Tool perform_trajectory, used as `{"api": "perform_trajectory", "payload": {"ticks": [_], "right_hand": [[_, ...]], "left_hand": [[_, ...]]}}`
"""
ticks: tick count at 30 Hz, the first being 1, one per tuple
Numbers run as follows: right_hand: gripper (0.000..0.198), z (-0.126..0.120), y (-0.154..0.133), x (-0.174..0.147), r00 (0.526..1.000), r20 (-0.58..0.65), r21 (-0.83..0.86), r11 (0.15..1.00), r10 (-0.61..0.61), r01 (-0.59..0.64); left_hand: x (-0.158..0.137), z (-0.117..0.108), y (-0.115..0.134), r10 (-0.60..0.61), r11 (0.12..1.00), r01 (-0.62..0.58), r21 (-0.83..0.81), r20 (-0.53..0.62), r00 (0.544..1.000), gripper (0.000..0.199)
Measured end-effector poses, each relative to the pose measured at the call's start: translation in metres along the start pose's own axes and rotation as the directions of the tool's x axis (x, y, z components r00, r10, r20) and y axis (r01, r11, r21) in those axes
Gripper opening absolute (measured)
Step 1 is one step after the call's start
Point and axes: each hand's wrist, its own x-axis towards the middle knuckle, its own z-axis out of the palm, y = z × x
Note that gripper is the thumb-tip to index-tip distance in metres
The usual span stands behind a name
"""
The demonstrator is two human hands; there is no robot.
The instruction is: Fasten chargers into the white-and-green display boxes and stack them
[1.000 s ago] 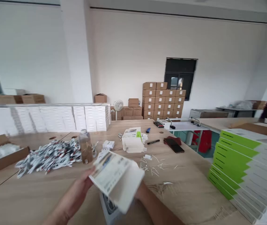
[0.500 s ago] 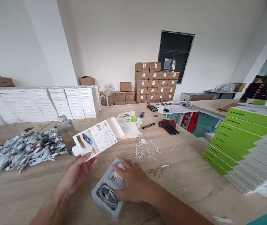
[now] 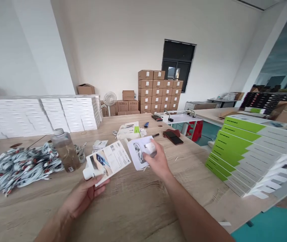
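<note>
In my left hand (image 3: 90, 188) is a white printed carton (image 3: 110, 159), held by its lower left end above the table, its picture and text side facing up. My right hand (image 3: 158, 159) grips a pale plastic tray (image 3: 134, 153) by its right end. A coiled white cable (image 3: 138, 151) sits in the tray, with a white charger (image 3: 150, 147) under my fingers. The tray is tilted close beside the carton's right end. Behind the carton lies a small stack of white cards (image 3: 99, 144).
Bundled white cables (image 3: 25, 166) and a plastic bottle (image 3: 66, 151) are at left, before stacked white boxes (image 3: 65, 116). Green-and-white boxes (image 3: 234, 151) rise at right. A phone (image 3: 173, 137), a marker (image 3: 155, 135) and printed papers (image 3: 128, 130) lie further back on the wooden table (image 3: 133, 205).
My right hand has lifted the tray from the table and carried it forward to the carton's right end. The carton has shifted slightly right and down. The view has turned to the right.
</note>
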Motion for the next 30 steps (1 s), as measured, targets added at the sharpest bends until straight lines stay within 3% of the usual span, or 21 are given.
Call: {"api": "perform_trajectory", "payload": {"ticks": [2, 7, 15, 17, 19, 21, 23, 25, 27, 30], "right_hand": [[0.071, -0.003, 0.009, 0.007, 0.997, -0.077, -0.09, 0.996, 0.005, -0.012], [0.073, -0.006, 0.017, 0.01, 0.995, -0.101, -0.27, 0.962, 0.013, -0.04], [0.074, 0.001, 0.013, 0.001, 1.0, -0.014, -0.29, 0.957, -0.023, 0.018], [0.07, 0.002, 0.011, 0.0, 0.998, 0.022, -0.175, 0.983, -0.059, 0.062], [0.058, 0.002, 0.008, -0.002, 0.99, 0.107, 0.079, 0.993, -0.093, 0.085], [0.05, 0.004, 0.003, -0.006, 0.969, 0.211, 0.324, 0.944, -0.129, 0.056], [0.052, 0.009, -0.002, -0.012, 0.96, 0.254, 0.417, 0.909, -0.113, -0.003], [0.065, 0.017, -0.004, -0.019, 0.96, 0.274, 0.457, 0.885, -0.048, -0.086], [0.084, 0.024, -0.006, -0.024, 0.933, 0.36, 0.562, 0.794, 0.02, -0.233], [0.09, 0.024, -0.008, -0.023, 0.871, 0.489, 0.691, 0.589, 0.046, -0.419]], "left_hand": [[-0.004, 0.007, -0.005, -0.065, 0.997, 0.062, 0.041, 0.068, 0.996, 0.042], [-0.008, 0.014, -0.01, -0.12, 0.991, 0.111, 0.075, 0.116, 0.986, 0.059], [-0.013, 0.02, -0.01, -0.1, 0.994, 0.094, 0.063, 0.116, 0.988, 0.07], [-0.015, 0.022, -0.011, -0.106, 0.994, 0.101, 0.045, 0.13, 0.986, 0.069], [-0.015, 0.024, -0.013, -0.089, 0.996, 0.088, 0.021, 0.12, 0.989, 0.068], [-0.015, 0.028, -0.014, -0.05, 0.999, 0.052, -0.018, 0.1, 0.994, 0.068], [-0.014, 0.033, -0.016, -0.008, 0.998, 0.013, -0.068, 0.083, 0.997, 0.068], [-0.014, 0.038, -0.02, 0.041, 0.994, -0.033, -0.108, 0.074, 0.996, 0.067], [-0.016, 0.04, -0.023, 0.072, 0.991, -0.059, -0.12, 0.099, 0.993, 0.066], [-0.02, 0.034, -0.022, 0.036, 0.988, 0.014, -0.152, 0.319, 0.947, 0.054]]}}
